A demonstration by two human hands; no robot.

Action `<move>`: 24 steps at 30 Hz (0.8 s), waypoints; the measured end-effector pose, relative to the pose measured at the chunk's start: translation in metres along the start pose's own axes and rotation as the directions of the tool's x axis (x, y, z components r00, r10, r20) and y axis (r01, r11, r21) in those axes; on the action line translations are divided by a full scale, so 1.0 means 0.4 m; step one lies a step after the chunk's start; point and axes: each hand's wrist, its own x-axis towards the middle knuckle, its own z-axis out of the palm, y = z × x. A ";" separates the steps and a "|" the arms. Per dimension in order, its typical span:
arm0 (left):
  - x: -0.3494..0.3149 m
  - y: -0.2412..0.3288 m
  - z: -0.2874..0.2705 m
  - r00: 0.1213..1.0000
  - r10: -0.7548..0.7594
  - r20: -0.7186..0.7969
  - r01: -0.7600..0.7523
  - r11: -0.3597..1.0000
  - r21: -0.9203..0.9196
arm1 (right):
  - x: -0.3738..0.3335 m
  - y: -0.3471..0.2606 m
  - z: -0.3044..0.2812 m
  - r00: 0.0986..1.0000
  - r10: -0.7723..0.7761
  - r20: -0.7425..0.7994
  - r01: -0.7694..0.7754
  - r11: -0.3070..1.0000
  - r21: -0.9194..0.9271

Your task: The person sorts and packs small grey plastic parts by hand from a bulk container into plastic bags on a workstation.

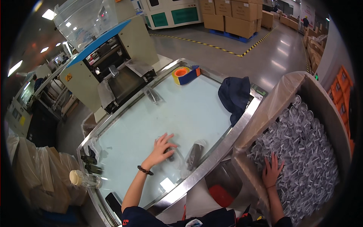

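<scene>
My left hand [162,150], with a dark beaded bracelet at the wrist, is over the glass-topped table [128,132], fingers spread. Under its palm and thumb a small dark item [171,155] partly shows; its kind is hidden. Just right of it lies a dark, rounded object in a clear plastic bag [194,156]. My right hand [272,172] reaches into the large lined cardboard box [278,102]. Its spread fingers rest on a heap of small grey plastic-wrapped pieces [308,151], whose kind I cannot make out.
A packing machine [128,49] with a chute adjoins the table's far left. On the table lie a tape roll [181,75], a dark blue cloth [234,96], another bagged item [152,94], a cream-lidded bottle [85,179] and a phone [113,204]. Stacked cartons [230,17] stand beyond.
</scene>
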 end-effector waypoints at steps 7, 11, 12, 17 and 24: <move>0.001 0.042 0.046 0.971 -0.012 -0.237 0.036 0.995 0.097 | 0.089 -0.162 -0.124 0.988 -0.123 -0.089 0.150 0.889 0.432; -0.039 0.064 0.061 0.927 -0.143 -0.346 0.093 0.983 -0.156 | 0.230 -0.385 -0.182 0.804 -0.581 -0.130 0.508 0.556 0.657; -0.043 0.068 0.069 0.913 -0.217 -0.347 0.151 0.967 -0.207 | 0.258 -0.436 -0.174 0.776 -0.615 -0.141 0.530 0.514 0.674; -0.068 0.113 0.108 0.873 -0.235 -0.427 0.147 0.962 -0.228 | 0.353 -0.562 -0.020 0.697 -0.717 0.025 0.492 0.503 0.710; -0.056 0.140 0.118 0.882 -0.275 -0.382 0.123 0.918 -0.377 | 0.395 -0.587 -0.069 0.577 -0.816 0.041 0.668 0.500 0.551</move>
